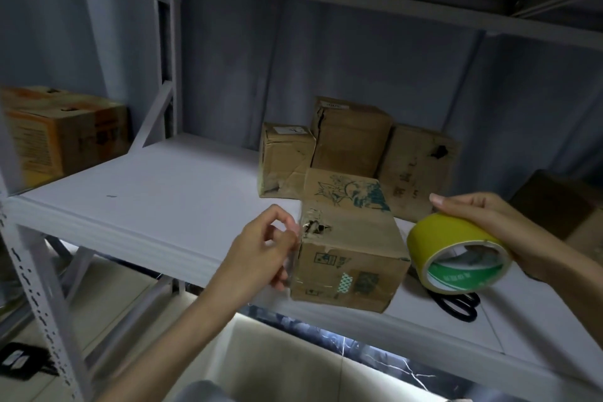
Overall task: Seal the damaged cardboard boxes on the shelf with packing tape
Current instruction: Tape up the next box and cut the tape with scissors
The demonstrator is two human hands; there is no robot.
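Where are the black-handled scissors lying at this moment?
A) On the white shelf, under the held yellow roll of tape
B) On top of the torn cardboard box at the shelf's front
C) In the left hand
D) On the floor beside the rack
A: the black-handled scissors lie flat on the white shelf, partly hidden beneath the yellow roll of packing tape that the right hand holds.

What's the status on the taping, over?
Left hand pinches clear tape at torn box. Right hand grips tape roll. Hole uncovered. Scissors under roll, not blocking.
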